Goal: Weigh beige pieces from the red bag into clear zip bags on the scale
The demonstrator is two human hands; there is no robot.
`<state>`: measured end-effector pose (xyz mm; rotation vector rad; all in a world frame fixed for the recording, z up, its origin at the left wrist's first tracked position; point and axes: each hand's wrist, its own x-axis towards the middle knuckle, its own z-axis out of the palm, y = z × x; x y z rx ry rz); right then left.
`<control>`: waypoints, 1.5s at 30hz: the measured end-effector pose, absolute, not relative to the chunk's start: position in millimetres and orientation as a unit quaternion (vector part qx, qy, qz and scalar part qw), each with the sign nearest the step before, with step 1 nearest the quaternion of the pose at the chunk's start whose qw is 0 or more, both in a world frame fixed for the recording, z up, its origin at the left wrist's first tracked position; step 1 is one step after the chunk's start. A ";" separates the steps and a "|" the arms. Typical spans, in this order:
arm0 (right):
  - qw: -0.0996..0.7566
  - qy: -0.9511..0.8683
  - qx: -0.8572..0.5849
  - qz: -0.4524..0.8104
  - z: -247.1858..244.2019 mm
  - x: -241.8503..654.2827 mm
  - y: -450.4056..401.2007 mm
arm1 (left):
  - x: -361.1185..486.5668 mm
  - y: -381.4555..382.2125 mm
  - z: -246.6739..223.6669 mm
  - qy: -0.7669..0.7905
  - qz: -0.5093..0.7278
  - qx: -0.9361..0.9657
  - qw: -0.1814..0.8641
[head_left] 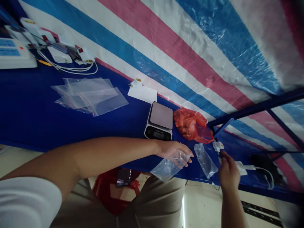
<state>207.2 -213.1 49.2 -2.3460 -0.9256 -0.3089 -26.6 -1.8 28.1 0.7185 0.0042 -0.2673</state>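
My left hand (pixel 175 152) reaches across in front of the kitchen scale and holds a clear plastic bag (pixel 163 169), which hangs over the table's front edge. Some of its fingers show through the film. Farther right, my right hand (pixel 229 172) is closed, with thumb and forefinger at a small white lamp socket (pixel 218 146) that has a brass-coloured ring. A second clear plastic bag (pixel 205 161) lies flat on the blue table between my hands. The digital kitchen scale (pixel 161 114) has a bare weighing plate.
An orange-red plastic bag (pixel 192 125) sits right of the scale. Behind stand a white card (pixel 142 93) and another socket (pixel 137 82). Flat zip bags (pixel 95 96) lie left, cables (pixel 78 69) beyond. A phone (pixel 123 177) rests on a red stool (pixel 106 193). A metal frame (pixel 242 112) rises right.
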 end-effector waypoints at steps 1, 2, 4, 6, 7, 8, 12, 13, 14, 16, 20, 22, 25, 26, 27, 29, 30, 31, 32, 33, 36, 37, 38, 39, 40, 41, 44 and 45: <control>0.265 -0.373 -0.882 -0.113 48.0 210.6 -217.1 | -26.3 -1.7 27.7 0.003 -0.132 0.350 0.927; 0.233 -0.415 -0.873 -0.107 45.2 212.7 -218.6 | -25.6 -1.9 26.9 0.004 -0.133 0.349 0.928; 0.197 -0.502 -0.834 -0.116 37.5 213.0 -214.7 | -23.7 -2.4 24.5 0.003 -0.131 0.347 0.929; 0.186 -0.541 -0.807 -0.147 29.4 209.5 -205.2 | -21.6 -3.0 21.8 -0.001 -0.125 0.344 0.931; 0.184 -0.549 -0.801 -0.153 25.5 206.6 -200.3 | -20.5 -3.3 20.5 -0.001 -0.122 0.343 0.931; 0.180 -0.559 -0.796 -0.148 21.7 202.9 -196.0 | -19.4 -3.5 19.4 0.000 -0.117 0.342 0.932; 0.165 -0.602 -0.778 -0.070 9.1 175.8 -188.7 | -15.6 -3.4 17.2 0.011 -0.094 0.330 0.939; 0.171 -0.607 -0.775 -0.049 8.0 166.1 -188.7 | -14.9 -3.2 17.1 0.008 -0.095 0.326 0.940; 0.180 -0.608 -0.772 -0.029 8.3 156.0 -188.7 | -14.5 -3.0 17.0 0.003 -0.101 0.323 0.941; 0.203 -0.607 -0.768 0.010 13.4 137.9 -188.6 | -13.9 -2.7 16.6 -0.007 -0.120 0.321 0.940; 0.268 -0.567 -0.778 0.021 33.4 124.8 -189.7 | -12.7 -4.5 15.0 0.005 -0.138 0.315 0.939; 0.268 -0.527 -0.806 -0.018 40.2 129.5 -193.9 | -11.5 -6.2 14.2 0.021 -0.145 0.318 0.937; 0.219 -0.493 -0.840 -0.061 37.2 141.0 -204.1 | -9.5 -7.8 13.9 0.035 -0.157 0.326 0.931; 0.205 -0.496 -0.842 -0.060 32.6 145.2 -207.7 | -8.9 -7.9 14.0 0.036 -0.163 0.329 0.929; 0.197 -0.499 -0.842 -0.054 26.8 149.6 -211.2 | -8.4 -7.7 14.2 0.036 -0.168 0.331 0.928; 0.191 -0.491 -0.849 -0.047 14.1 160.2 -217.7 | -7.5 -7.3 14.4 0.040 -0.172 0.335 0.926; 0.192 -0.479 -0.856 -0.048 8.6 166.3 -220.8 | -7.2 -7.1 14.4 0.042 -0.171 0.337 0.925; 0.193 -0.461 -0.865 -0.052 4.3 172.5 -223.7 | -6.9 -7.0 14.4 0.045 -0.168 0.339 0.925; 0.194 -0.441 -0.874 -0.056 1.6 178.5 -226.5 | -6.7 -7.1 14.3 0.047 -0.163 0.339 0.925; 0.194 -0.424 -0.883 -0.060 0.8 183.4 -229.0 | -6.5 -7.2 14.2 0.049 -0.160 0.340 0.925; 0.189 -0.364 -0.908 -0.083 8.5 188.7 -233.6 | -7.0 -8.0 14.5 0.050 -0.155 0.343 0.925; 0.185 -0.331 -0.921 -0.093 13.1 187.3 -233.8 | -7.5 -8.2 14.8 0.050 -0.155 0.343 0.925; 0.182 -0.295 -0.934 -0.088 17.8 185.1 -233.3 | -8.1 -8.4 15.3 0.050 -0.153 0.343 0.925; 0.181 -0.259 -0.946 -0.064 22.1 182.8 -232.3 | -8.8 -8.5 15.8 0.051 -0.150 0.343 0.926; 0.185 -0.229 -0.955 -0.027 25.7 180.9 -230.9 | -9.3 -8.7 16.3 0.052 -0.147 0.342 0.927; 0.196 -0.208 -0.958 0.018 28.2 179.8 -229.4 | -9.8 -8.8 16.8 0.053 -0.146 0.340 0.927; 0.257 -0.189 -0.944 0.088 29.9 180.9 -225.9 | -9.8 -9.1 17.1 0.056 -0.149 0.339 0.927; 0.273 -0.192 -0.939 0.081 29.4 181.9 -225.2 | -9.4 -9.3 16.8 0.056 -0.152 0.342 0.926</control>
